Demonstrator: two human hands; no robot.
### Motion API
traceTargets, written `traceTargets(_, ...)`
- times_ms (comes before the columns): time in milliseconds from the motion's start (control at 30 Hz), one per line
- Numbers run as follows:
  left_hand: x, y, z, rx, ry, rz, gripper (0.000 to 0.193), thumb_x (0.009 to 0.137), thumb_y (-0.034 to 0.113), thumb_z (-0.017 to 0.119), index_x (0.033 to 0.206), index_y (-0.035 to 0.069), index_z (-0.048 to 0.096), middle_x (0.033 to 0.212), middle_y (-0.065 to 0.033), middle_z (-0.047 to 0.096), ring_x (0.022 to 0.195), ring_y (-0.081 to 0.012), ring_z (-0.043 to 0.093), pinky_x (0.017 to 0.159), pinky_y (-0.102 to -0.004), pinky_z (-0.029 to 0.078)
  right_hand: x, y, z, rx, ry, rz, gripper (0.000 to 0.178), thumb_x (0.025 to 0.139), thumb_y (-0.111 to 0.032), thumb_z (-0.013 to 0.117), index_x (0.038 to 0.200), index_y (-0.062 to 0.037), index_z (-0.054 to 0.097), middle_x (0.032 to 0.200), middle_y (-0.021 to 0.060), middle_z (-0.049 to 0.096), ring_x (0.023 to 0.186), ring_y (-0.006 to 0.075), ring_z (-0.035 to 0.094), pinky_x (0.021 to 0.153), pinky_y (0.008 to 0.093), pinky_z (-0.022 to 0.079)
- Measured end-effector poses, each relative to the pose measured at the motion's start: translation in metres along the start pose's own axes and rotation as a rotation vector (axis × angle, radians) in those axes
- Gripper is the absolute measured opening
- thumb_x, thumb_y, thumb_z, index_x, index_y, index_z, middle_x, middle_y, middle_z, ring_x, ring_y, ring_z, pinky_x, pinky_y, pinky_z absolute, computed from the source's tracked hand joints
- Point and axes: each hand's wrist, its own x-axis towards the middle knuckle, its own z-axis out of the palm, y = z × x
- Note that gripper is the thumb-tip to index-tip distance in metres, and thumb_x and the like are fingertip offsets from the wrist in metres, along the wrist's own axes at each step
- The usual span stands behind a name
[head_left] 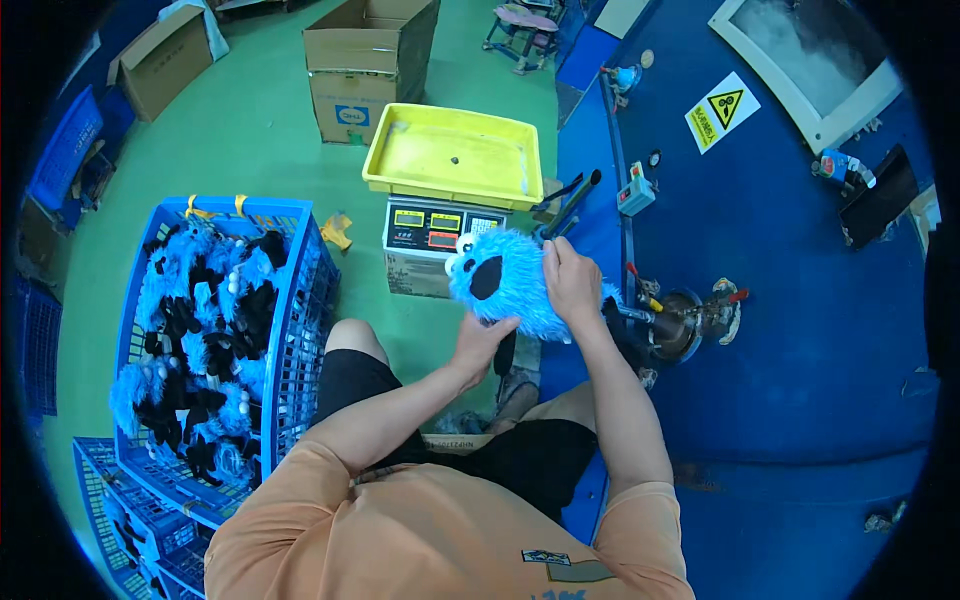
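A furry blue plush toy (522,270) with white bulging eyes and a black mouth patch is held between my two hands, its face turned to the left. My left hand (480,345) grips it from below, with the thumb along its lower side. Over its upper right end, my right hand (574,288) is closed on the fur. The toy looks rounded and full. A metal pipe (634,314) sticks out of the blue machine right behind the toy's right end; whether its tip is inside the toy I cannot tell.
Beyond the toy, a yellow tray (375,178) rests on a digital scale (410,240). At left stands a blue basket (290,340) heaped with limp blue and black plush pieces (205,330). The blue machine wall (780,330) with valves fills the right. Cardboard boxes (350,85) stand farther off.
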Motion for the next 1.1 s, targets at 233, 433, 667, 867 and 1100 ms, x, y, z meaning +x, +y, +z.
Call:
traceTargets(233, 0.014, -0.001, 0.006, -0.101, 0.113, 0.072, 0.043, 0.088, 0.008, 0.071, 0.128, 0.002, 0.057, 0.11, -0.0079, 0.066, 0.093, -0.0159, 0.063, 0.086, -0.0288, 0.051, 0.007, -0.021, 0.005, -0.004, -0.026, -0.012, 0.029, 0.1, -0.032, 0.05, 0.083, -0.0076, 0.053, 0.071, 0.019, 0.066, 0.063, 0.0467, 0.061, 0.059, 0.0556, 0.046)
traceTargets(433, -0.003, 0.0, 0.036, 0.132, 0.226, -0.08, 0.036, 0.093, 0.017, 0.068, 0.124, 0.001, 0.06, 0.111, -0.0095, 0.068, 0.095, -0.0173, 0.063, 0.083, -0.0309, 0.052, -0.004, 0.002, -0.016, -0.234, -0.066, -0.146, 0.033, 0.101, -0.034, 0.045, 0.083, -0.0081, 0.055, 0.075, 0.0152, 0.069, 0.064, 0.0426, 0.063, 0.06, 0.0502, 0.049)
traceTargets(667, 0.01, -0.003, 0.042, 0.239, -0.005, -0.04, 0.036, 0.092, 0.016, 0.069, 0.123, 0.0, 0.06, 0.111, -0.0101, 0.068, 0.095, -0.0168, 0.063, 0.081, -0.0311, 0.052, -0.019, 0.061, -0.035, -0.21, -0.008, -0.119, 0.032, 0.101, -0.033, 0.048, 0.082, -0.0079, 0.056, 0.072, 0.0141, 0.068, 0.061, 0.0417, 0.062, 0.059, 0.0492, 0.047)
traceTargets(867, 0.017, 0.0, 0.024, 0.081, 0.055, 0.057, 0.019, 0.092, 0.019, 0.07, 0.106, 0.011, 0.061, 0.08, 0.0012, 0.059, 0.058, -0.008, 0.046, 0.047, -0.0224, 0.035, -0.013, 0.035, -0.023, -0.145, 0.019, -0.081, 0.033, 0.1, -0.032, 0.049, 0.08, -0.0075, 0.056, 0.071, 0.0154, 0.067, 0.061, 0.0422, 0.061, 0.058, 0.0496, 0.047)
traceTargets(1100, 0.003, 0.005, 0.019, 0.082, 0.076, -0.072, 0.026, 0.091, 0.016, 0.071, 0.113, 0.008, 0.06, 0.092, -0.002, 0.063, 0.07, -0.0098, 0.053, 0.058, -0.0235, 0.042, -0.011, 0.028, -0.021, -0.118, -0.013, -0.092, 0.034, 0.1, -0.032, 0.049, 0.079, -0.0068, 0.057, 0.071, 0.0165, 0.067, 0.061, 0.0441, 0.061, 0.057, 0.0515, 0.046)
